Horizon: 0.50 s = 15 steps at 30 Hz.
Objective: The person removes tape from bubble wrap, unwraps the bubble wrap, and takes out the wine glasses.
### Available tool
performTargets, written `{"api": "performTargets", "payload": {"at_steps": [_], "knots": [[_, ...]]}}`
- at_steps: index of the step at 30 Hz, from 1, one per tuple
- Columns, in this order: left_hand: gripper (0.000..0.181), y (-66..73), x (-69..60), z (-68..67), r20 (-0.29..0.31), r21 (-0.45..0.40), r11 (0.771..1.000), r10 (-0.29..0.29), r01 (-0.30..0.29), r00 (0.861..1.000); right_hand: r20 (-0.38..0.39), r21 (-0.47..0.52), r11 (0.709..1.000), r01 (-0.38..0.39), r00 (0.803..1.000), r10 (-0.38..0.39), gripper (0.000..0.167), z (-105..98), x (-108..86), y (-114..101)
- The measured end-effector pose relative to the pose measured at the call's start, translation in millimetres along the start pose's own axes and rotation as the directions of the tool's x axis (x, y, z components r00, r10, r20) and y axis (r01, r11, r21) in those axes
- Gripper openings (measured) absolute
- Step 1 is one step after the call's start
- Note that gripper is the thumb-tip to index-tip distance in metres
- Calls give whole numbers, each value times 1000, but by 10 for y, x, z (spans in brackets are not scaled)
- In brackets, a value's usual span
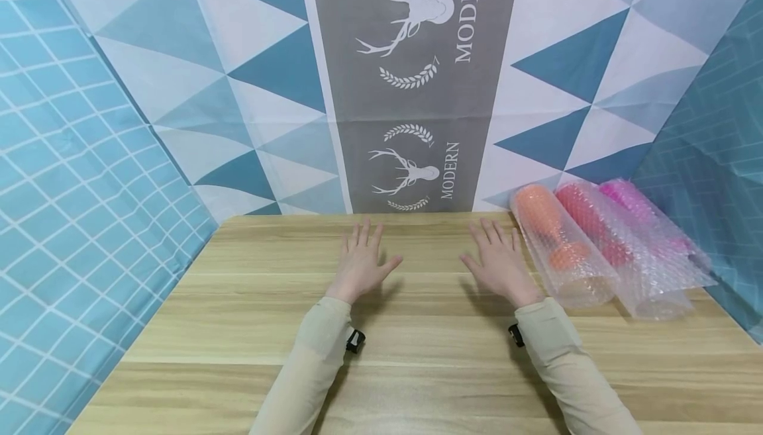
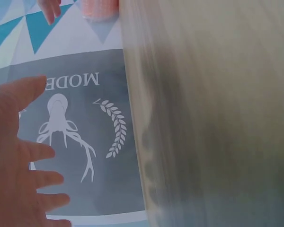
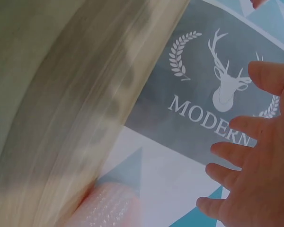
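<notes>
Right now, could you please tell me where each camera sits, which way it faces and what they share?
Head: on the head, facing forward and down at the wooden table; both sleeves, left hand and right hand show.
Left wrist: worn there, facing past the left hand toward the deer-print backdrop; part of the right hand shows.
Right wrist: worn there, facing past the right hand toward the backdrop; a bit of the left hand shows.
Shared: both wrist views catch the orange wrapped item.
</notes>
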State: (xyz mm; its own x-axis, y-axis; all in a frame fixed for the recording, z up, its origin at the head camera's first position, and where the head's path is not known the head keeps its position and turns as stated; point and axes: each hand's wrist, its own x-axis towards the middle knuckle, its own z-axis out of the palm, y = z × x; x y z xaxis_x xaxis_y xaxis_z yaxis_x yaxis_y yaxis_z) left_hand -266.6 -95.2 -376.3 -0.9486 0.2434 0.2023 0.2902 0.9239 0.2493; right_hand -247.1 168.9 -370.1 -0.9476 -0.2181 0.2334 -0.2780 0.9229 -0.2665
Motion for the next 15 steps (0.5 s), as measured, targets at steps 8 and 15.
{"api": "performTargets", "payload": {"at_steps": [8, 15], "knots": [[75, 54, 12, -20, -20, -100, 995, -25, 23, 999, -64, -8, 1000, -9, 998, 9, 63, -68, -4, 147], [49, 76, 26, -13, -64, -181, 983, -21, 9, 998, -160, 26, 999, -41, 986, 45, 61, -204, 9, 357]]}}
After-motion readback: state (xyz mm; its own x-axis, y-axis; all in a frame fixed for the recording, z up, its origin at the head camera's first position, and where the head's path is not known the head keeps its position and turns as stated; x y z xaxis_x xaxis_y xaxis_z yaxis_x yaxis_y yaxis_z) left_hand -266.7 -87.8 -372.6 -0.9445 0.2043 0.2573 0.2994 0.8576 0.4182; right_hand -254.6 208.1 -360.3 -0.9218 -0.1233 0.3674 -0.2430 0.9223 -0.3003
